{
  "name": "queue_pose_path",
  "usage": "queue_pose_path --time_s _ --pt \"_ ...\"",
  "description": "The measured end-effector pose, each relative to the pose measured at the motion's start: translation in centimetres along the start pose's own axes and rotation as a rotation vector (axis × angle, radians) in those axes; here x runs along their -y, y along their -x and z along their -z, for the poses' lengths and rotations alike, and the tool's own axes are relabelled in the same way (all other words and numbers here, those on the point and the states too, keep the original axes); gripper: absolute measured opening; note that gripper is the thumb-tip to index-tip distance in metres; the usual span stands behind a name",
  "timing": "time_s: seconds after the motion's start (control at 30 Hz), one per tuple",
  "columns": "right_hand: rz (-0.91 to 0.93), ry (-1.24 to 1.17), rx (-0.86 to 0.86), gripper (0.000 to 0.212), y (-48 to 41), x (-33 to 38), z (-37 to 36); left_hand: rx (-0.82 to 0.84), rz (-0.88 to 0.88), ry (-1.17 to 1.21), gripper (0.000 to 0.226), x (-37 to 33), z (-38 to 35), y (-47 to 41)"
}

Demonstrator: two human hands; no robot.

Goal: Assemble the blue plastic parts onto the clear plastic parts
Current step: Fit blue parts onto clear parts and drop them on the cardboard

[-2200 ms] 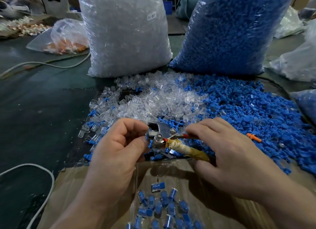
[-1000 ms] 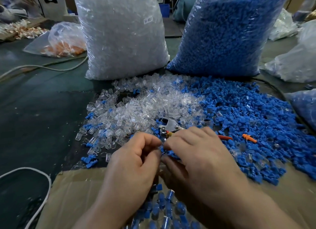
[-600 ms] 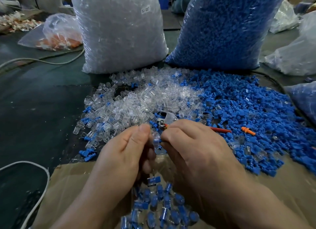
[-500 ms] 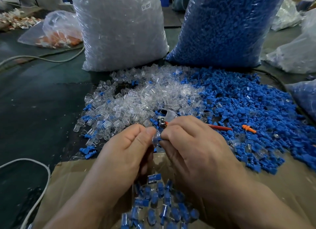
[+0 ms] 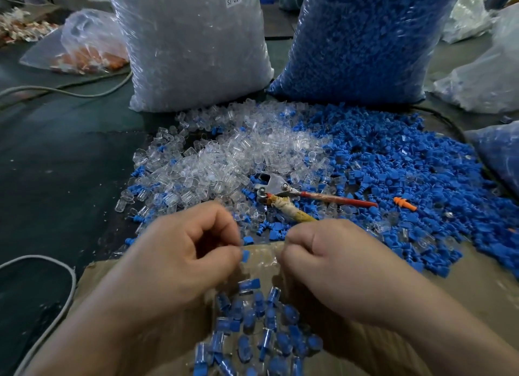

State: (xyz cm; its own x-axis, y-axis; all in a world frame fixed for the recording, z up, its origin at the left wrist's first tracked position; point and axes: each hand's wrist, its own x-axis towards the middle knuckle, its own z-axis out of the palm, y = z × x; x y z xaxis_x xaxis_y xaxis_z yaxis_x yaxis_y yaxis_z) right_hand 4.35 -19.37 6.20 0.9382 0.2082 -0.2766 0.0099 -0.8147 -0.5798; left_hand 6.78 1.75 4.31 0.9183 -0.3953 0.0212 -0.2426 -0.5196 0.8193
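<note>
Left hand (image 5: 179,255): pinches a blue plastic part (image 5: 245,255), thumb against forefinger, over the cardboard (image 5: 463,300).
Right hand (image 5: 334,266): fingers curled; what it holds, I cannot tell.
Handling: probably light, stiff and slippery; pinch the flat tab.
Clear plastic parts (image 5: 224,162): heaped beyond.

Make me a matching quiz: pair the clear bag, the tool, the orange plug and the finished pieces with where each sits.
Things: 1 clear bag; 2 tool; 3 orange plug; 4 finished pieces.
Places: A nearest the camera, framed by cardboard; B at the back, left of the blue bag; C on the blue heap, right of the tool; D where clear heap meets blue heap.
Pairs: 1-B; 2-D; 3-C; 4-A.
</note>
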Motion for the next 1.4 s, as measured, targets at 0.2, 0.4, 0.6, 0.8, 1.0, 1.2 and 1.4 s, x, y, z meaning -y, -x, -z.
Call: queue_pose_path --time_s 0.2,0.4,0.6,0.8,1.0,1.2,1.4 --pt "0.039 0.391 -0.089 0.037 0.2 -0.2 -0.6 0.243 0.075 -0.313 0.013 0.0 0.5 0.2" --pt "-0.026 0.504 -0.218 0.049 -0.9 -1.4 -0.9 -0.03 0.124 -0.406 0.03 0.7 0.3 -0.3" --pt "0.09 0.575 -0.27 0.048 -3.0 -0.6 -2.6 -0.042 0.029 -0.731 0.076 1.0 -2.1 -1.7" --pt "0.172 0.483 -0.296 0.025 -3.5 -1.0 -2.7 -0.122 0.027 -0.638 0.039 1.0 -2.8 -1.6" --pt "0.21 0.416 -0.295 0.021 -3.6 -1.3 -2.6 -0.178 0.04 -0.577 0.026 1.1 -3.2 -1.8" --pt "0.241 0.36 -0.34 0.016 -3.4 -1.5 -2.5 -0.207 0.004 -0.449 0.022 1.1 -3.0 -1.5" --pt "0.206 0.186 -0.41 0.012 -3.5 -2.0 -2.3 -0.286 0.019 -0.347 0.011 1.4 -3.2 -1.6"
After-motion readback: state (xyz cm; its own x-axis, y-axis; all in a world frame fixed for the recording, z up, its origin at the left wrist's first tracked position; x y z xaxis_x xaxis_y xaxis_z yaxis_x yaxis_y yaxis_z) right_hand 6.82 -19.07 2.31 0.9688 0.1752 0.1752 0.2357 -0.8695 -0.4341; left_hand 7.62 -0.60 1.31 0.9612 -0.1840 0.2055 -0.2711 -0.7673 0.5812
